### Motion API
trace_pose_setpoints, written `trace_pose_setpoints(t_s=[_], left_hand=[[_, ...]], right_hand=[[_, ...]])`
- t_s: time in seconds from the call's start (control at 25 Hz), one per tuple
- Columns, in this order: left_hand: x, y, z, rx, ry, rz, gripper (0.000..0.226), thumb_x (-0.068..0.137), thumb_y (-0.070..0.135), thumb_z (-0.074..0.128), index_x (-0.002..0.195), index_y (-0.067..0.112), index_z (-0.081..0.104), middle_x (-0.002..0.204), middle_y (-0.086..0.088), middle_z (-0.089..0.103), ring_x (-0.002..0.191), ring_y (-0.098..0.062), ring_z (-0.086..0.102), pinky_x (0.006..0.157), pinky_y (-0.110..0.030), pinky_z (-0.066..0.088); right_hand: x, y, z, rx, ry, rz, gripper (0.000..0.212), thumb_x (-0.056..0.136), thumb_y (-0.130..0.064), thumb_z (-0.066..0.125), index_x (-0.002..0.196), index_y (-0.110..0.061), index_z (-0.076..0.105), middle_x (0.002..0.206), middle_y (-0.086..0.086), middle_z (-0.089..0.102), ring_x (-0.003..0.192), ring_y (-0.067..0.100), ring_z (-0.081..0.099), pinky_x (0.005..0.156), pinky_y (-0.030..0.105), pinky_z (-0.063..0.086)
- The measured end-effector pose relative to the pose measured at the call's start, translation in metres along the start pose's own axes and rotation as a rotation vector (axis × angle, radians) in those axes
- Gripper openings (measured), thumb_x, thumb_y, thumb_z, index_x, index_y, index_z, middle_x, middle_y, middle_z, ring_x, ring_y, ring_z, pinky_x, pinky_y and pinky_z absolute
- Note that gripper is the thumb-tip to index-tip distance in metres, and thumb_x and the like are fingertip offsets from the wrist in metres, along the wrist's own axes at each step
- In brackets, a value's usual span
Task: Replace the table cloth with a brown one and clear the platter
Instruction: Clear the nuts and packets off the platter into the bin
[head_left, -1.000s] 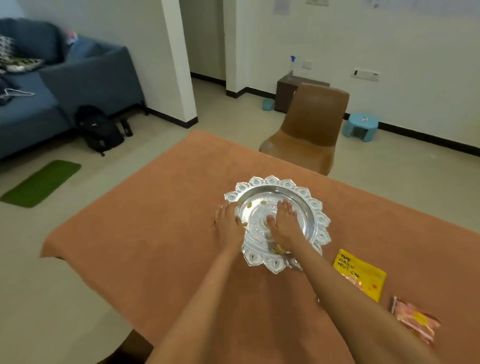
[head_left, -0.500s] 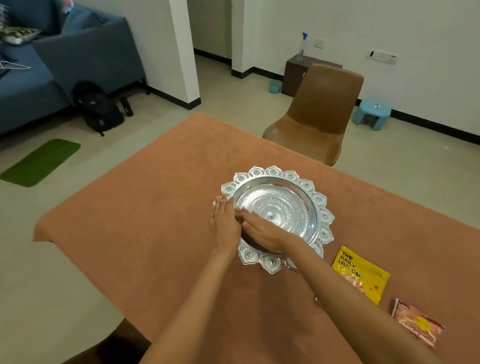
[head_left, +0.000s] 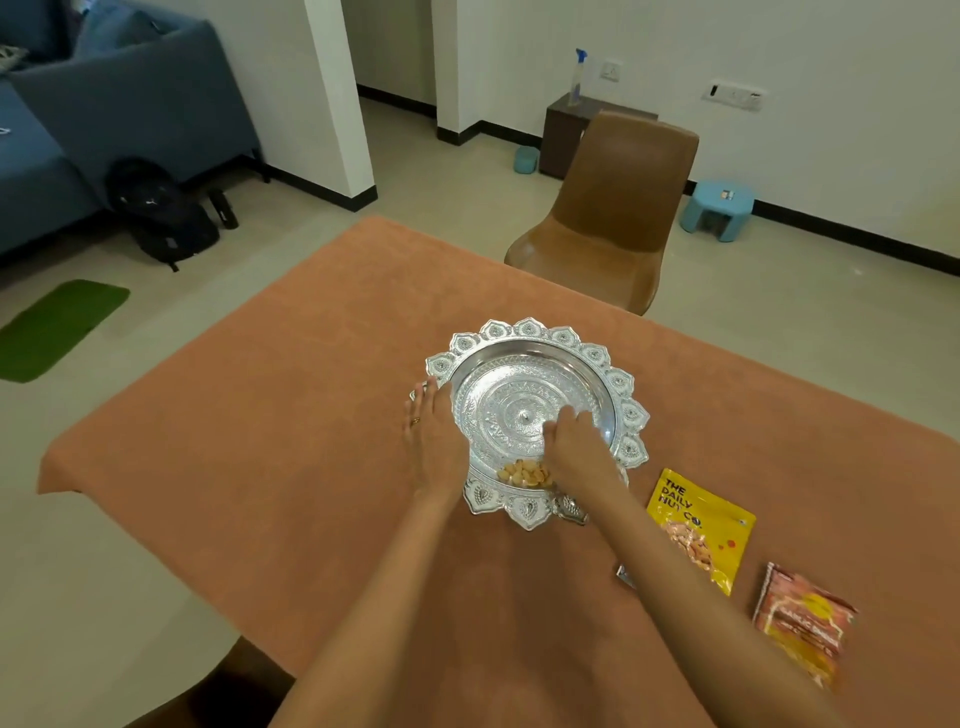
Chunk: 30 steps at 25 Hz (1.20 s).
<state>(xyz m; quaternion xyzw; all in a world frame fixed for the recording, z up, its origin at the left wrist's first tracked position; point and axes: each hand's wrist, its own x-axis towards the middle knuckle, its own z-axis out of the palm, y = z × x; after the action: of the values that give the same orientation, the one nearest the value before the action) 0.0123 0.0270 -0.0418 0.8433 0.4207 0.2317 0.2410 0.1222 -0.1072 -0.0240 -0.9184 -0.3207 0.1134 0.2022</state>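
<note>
Sitting mid-tabletop on the brown cloth: a petal-rimmed silver platter.
Bare cloth spreads wide to the left edge. The left hand lies flat, fingers straight, against its left rim; a heap of nuts sits at its near wall; the right hand reaches into the embossed bowl, blurred, its grip impossible to tell. A yellow packet and a red packet lie just right.
</note>
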Motion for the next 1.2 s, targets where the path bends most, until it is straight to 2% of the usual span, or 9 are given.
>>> trace_pose_setpoints(t_s=[0.16, 0.24, 0.4, 0.6, 0.8, 0.92, 1.0, 1.08, 1.2], left_hand=[[0.001, 0.001, 0.001, 0.000, -0.006, -0.007, 0.062, 0.085, -0.013, 0.033, 0.143, 0.008, 0.039, 0.154, -0.008, 0.030, 0.147, -0.021, 0.015, 0.118, -0.030, 0.001], [0.002, 0.001, 0.001, -0.014, -0.012, -0.014, 0.059, 0.086, -0.011, 0.035, 0.141, 0.009, 0.042, 0.154, -0.009, 0.031, 0.146, -0.022, 0.016, 0.117, -0.031, 0.004], [0.004, 0.000, -0.005, -0.060, -0.063, -0.021, 0.056, 0.088, -0.002, 0.042, 0.141, 0.014, 0.042, 0.155, -0.006, 0.029, 0.147, -0.020, 0.015, 0.115, -0.034, 0.012], [-0.002, 0.007, -0.010, -0.090, -0.043, -0.045, 0.052, 0.089, 0.003, 0.047, 0.140, 0.011, 0.042, 0.154, -0.008, 0.030, 0.147, -0.021, 0.015, 0.113, -0.036, 0.013], [-0.001, 0.001, -0.011, -0.088, -0.028, -0.015, 0.051, 0.091, -0.002, 0.040, 0.140, 0.013, 0.044, 0.153, -0.007, 0.033, 0.146, -0.020, 0.018, 0.113, -0.036, 0.013], [0.001, 0.000, -0.010, -0.080, -0.056, -0.013, 0.048, 0.092, -0.002, 0.041, 0.138, 0.012, 0.047, 0.152, -0.008, 0.035, 0.146, -0.022, 0.018, 0.115, -0.037, 0.008], [0.004, 0.000, -0.011, 0.060, -0.009, 0.151, 0.040, 0.090, 0.001, 0.051, 0.129, 0.008, 0.054, 0.143, -0.013, 0.047, 0.142, -0.028, 0.028, 0.117, -0.045, 0.008], [0.007, 0.003, -0.014, 0.261, -0.015, 0.388, 0.028, 0.090, 0.010, 0.056, 0.117, 0.009, 0.061, 0.121, -0.008, 0.064, 0.131, -0.027, 0.047, 0.115, -0.050, 0.010], [0.004, 0.022, -0.021, 0.429, -0.347, 0.412, 0.034, 0.099, 0.027, 0.033, 0.118, 0.011, 0.057, 0.115, -0.005, 0.064, 0.122, -0.022, 0.052, 0.117, -0.047, -0.003]], right_hand=[[-0.016, -0.040, 0.034, -0.073, -0.122, 0.001, 0.051, 0.097, -0.034, 0.020, 0.126, 0.001, 0.045, 0.126, 0.019, 0.041, 0.107, 0.040, 0.043, 0.085, 0.045, 0.036], [-0.021, -0.059, 0.044, 0.032, -0.095, -0.051, 0.058, 0.092, -0.035, 0.012, 0.116, 0.003, 0.048, 0.114, 0.021, 0.047, 0.102, 0.038, 0.047, 0.075, 0.040, 0.032], [-0.029, -0.069, 0.049, 0.095, -0.039, -0.223, 0.023, 0.098, -0.020, 0.033, 0.101, -0.004, 0.049, 0.095, 0.015, 0.052, 0.083, 0.033, 0.051, 0.068, 0.040, 0.038], [-0.022, -0.059, 0.035, 0.012, -0.142, -0.353, 0.039, 0.100, -0.031, 0.026, 0.114, -0.004, 0.050, 0.092, 0.016, 0.059, 0.081, 0.036, 0.057, 0.070, 0.042, 0.044], [-0.012, -0.055, 0.021, -0.123, -0.249, -0.470, 0.050, 0.093, -0.044, 0.018, 0.069, -0.009, 0.045, 0.067, 0.021, 0.056, 0.059, 0.028, 0.044, 0.057, 0.035, 0.028], [-0.007, -0.053, 0.010, -0.118, -0.315, -0.474, 0.045, 0.097, -0.031, 0.031, 0.056, -0.012, 0.035, 0.050, 0.009, 0.039, 0.051, 0.023, 0.037, 0.051, 0.032, 0.023], [-0.005, -0.043, -0.007, 0.117, -0.237, -0.339, 0.048, 0.099, -0.022, 0.039, 0.052, -0.016, 0.031, 0.048, 0.002, 0.033, 0.047, 0.016, 0.032, 0.048, 0.022, 0.022], [-0.003, -0.025, -0.025, 0.535, -0.004, -0.050, 0.045, 0.096, -0.022, 0.044, 0.052, -0.013, 0.038, 0.051, 0.006, 0.036, 0.044, 0.010, 0.032, 0.047, 0.019, 0.024], [-0.010, 0.000, -0.039, 0.875, 0.340, 0.169, 0.034, 0.090, -0.022, 0.040, 0.058, -0.010, 0.041, 0.057, 0.009, 0.034, 0.050, 0.012, 0.029, 0.047, 0.026, 0.022]])
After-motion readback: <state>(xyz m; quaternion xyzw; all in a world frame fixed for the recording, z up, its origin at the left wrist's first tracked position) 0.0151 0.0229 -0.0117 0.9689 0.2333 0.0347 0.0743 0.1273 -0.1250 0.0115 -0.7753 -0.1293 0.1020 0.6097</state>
